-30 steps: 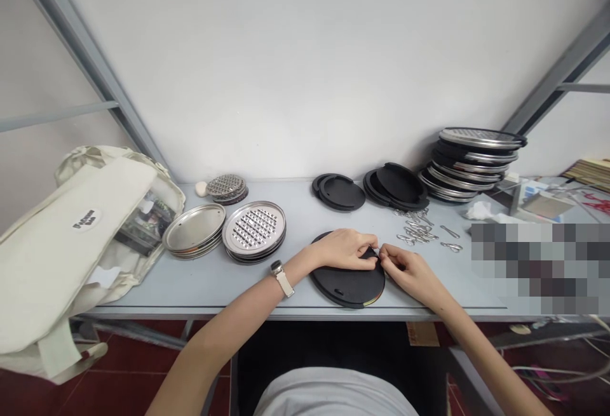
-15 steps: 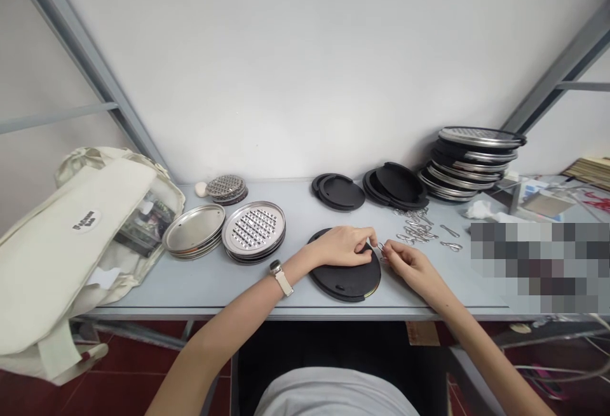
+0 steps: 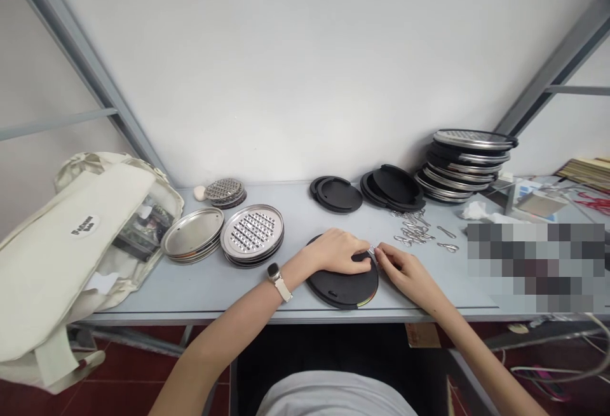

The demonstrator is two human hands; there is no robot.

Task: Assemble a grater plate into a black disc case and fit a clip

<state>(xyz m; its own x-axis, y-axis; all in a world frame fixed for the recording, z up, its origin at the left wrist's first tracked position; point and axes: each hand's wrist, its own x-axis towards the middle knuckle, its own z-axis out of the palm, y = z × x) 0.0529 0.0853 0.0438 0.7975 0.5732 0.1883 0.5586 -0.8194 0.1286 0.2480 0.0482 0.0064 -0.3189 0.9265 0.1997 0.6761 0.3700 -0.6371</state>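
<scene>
A round black plastic grater holder (image 3: 343, 290) lies near the table's front edge, with a coloured strip showing at its lower right rim. Across its upper part rests my left hand (image 3: 339, 252), fingers bent over the right side and gripping it, index finger close to a small wire clip (image 3: 372, 250). My right hand (image 3: 399, 268) pinches that clip between thumb and fingertips at the holder's right edge. How the clip meets the holder is hidden by the fingers. Beyond the right hand lies a loose pile of wire clips (image 3: 413, 230).
On the left stand stacked round grater plates (image 3: 252, 232), metal discs (image 3: 195, 232), smaller graters (image 3: 223, 190) and a cream bag (image 3: 114, 194). Black holders (image 3: 339, 195) lie at the back, beside a black stack (image 3: 398, 186). A tall grater stack (image 3: 469, 162) rises at right.
My right hand has moved slightly left, bringing the wire clip closer against the holder's edge and my left fingers. The whole view has shifted a little.
</scene>
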